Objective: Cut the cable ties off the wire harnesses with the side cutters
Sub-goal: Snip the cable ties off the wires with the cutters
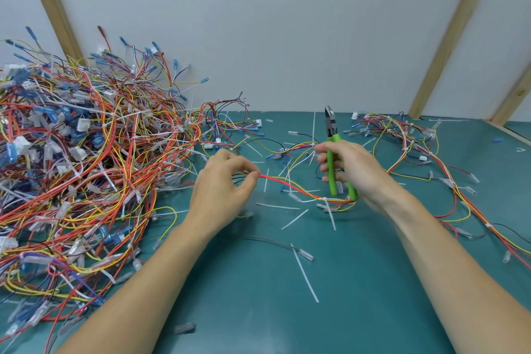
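My left hand (224, 181) pinches a wire harness (290, 185) of red, yellow and orange wires between thumb and fingertips, a little above the green mat. A white cable tie (329, 208) is still wrapped round this harness, lower right of the pinch. My right hand (353, 169) grips the green-handled side cutters (333, 152), with the dark jaws pointing up and away toward the wall. The jaws touch no wire. Another white tie (313, 144) sits on the bundle just left of my right fingertips.
A big tangled pile of harnesses (86, 167) covers the left of the green mat (359, 282). A smaller spread of harnesses (416, 152) lies at the right. Several cut white tie pieces (306, 276) are scattered across the middle. A white wall with wooden battens stands behind.
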The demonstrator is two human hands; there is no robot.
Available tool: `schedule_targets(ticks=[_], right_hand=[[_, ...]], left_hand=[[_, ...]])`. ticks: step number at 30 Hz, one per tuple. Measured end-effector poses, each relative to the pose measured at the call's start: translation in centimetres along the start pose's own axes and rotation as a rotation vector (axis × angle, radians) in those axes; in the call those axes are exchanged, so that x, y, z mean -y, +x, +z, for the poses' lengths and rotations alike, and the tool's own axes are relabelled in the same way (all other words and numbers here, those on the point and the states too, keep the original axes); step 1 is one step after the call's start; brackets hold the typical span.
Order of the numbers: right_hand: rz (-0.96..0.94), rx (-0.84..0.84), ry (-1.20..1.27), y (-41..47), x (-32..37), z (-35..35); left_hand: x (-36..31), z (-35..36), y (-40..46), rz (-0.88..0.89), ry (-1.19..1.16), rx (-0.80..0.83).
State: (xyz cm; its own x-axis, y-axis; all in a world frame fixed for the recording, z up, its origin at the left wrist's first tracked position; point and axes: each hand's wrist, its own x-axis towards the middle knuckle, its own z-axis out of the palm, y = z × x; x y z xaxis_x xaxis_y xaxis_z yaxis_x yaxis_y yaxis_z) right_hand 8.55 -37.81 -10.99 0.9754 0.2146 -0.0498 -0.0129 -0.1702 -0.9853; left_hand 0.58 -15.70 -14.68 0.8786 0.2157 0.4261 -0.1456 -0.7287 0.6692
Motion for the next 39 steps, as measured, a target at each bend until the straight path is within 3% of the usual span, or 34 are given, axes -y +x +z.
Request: schedule_targets(ticks=[2,4,8,13,15,19,21,25,28,36,39], right_hand=[[-0.033,0.015,0.024,-0.1,-0.1,0.1],[-0.084,0.044,0.072,-0.2,0.0,0.2],[-0.112,0.143,0.221,-0.8,0.1,1.2],[-0.135,0.282,0.186,-1.5,-1.0,3.4],[-0.13,0.273,0.198,-1.6,-1.0,3.8],[-0.199,0.071,-0.183,-1.8,-1.4,4.3],[-0.184,0.085,-0.345,-2.2,-1.5,4.6],[-0.03,0.285,-0.169,-2.6,-0.7,4.4],[0.003,0.42,-0.137,-3.3,-0.6,4.8],[-0.046,0.395,0.058,-3.2,-0.4,5.3],[-0.07,0.284,0.102,-2.6,-0.8,5.1]], left_hand=[[0.1,0.0,-0.1,0.01,0.246,0.055],[-0.1,0.1,-0.3,0.053,0.276,0.058],[-1.4,0.8,-0.7,0.103,-0.088,-0.049],[-2.3,1.8,-1.3,0.068,-0.346,0.229],[-2.2,1.8,-1.2,0.026,-0.467,0.264],[-2.8,1.9,-1.2,-0.057,-0.641,0.142],[-3.4,2.2,-1.7,-0.024,-0.656,0.104],[-3.9,3.2,-2.5,-0.007,-0.571,0.06],[-3.8,3.4,-2.5,-0.033,-0.641,0.027],[-3.7,3.1,-2.3,0.056,-0.802,0.188],[-3.9,3.3,-2.2,-0.007,-0.818,0.279]])
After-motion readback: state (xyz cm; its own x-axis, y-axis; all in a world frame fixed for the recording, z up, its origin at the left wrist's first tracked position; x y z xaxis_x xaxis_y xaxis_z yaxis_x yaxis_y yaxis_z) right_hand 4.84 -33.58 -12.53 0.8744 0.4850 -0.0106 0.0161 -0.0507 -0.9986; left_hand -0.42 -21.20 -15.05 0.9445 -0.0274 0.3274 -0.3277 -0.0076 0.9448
